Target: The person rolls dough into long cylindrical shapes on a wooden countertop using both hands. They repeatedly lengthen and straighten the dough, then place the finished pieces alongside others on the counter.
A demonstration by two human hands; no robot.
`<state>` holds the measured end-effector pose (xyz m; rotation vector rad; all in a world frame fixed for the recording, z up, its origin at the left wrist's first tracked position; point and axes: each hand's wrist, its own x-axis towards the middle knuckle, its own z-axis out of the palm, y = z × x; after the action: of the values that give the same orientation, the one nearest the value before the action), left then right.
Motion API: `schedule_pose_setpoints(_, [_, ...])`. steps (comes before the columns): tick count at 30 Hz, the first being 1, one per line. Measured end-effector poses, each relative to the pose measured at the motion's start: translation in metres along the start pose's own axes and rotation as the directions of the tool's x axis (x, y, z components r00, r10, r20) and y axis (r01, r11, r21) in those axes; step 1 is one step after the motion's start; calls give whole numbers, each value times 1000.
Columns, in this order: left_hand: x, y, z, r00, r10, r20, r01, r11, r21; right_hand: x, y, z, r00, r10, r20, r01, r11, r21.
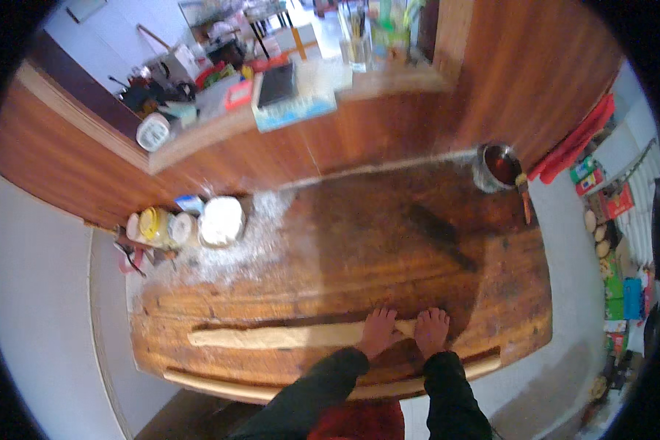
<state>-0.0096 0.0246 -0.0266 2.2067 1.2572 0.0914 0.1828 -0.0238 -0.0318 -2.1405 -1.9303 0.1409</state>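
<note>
A long pale dough roll lies left to right across the near part of a floury wooden board. My left hand rests palm down over the roll toward its right end, fingers stretched past its far side. Just to the right, my right hand lies palm down on the roll's end. A narrow piece of dough shows between the hands. What lies under the palms is hidden. Both hands are flat, with the fingers slightly apart.
A dark cleaver-shaped tool lies beyond my hands. At the back right stands a pot of reddish liquid beside a brush. A white tub and a yellow-lidded jar stand back left. A pale wooden strip runs along the front edge.
</note>
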Motion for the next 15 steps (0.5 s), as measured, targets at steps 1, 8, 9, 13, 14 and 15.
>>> schedule_pose_setpoints(1, [-2,-3,-1,992,-87,94,89,996,-20,7,2,-6,999,-45,29,47,998,-53])
schedule_pose_setpoints(8, [3,-12,-19,939,333,-81,-329,942,61,47,-28,-19,847,182,499,-161,983,-86])
schedule_pose_setpoints(9, [-2,-12,-24,956,292,-35,-292,956,15,40,-34,-18,872,-4,490,76,989,-127])
schedule_pose_setpoints(13, [-34,-14,-41,986,0,164,6,999,-36,11,-33,-13,966,-157,206,191,969,-156])
schedule_pose_setpoints(14, [-37,-18,-43,975,-34,222,37,999,-8,14,-28,-10,981,-187,53,193,969,-153])
schedule_pose_setpoints(15, [-40,-22,-44,971,-29,238,23,999,28,17,-25,-5,978,-206,-20,200,968,-149])
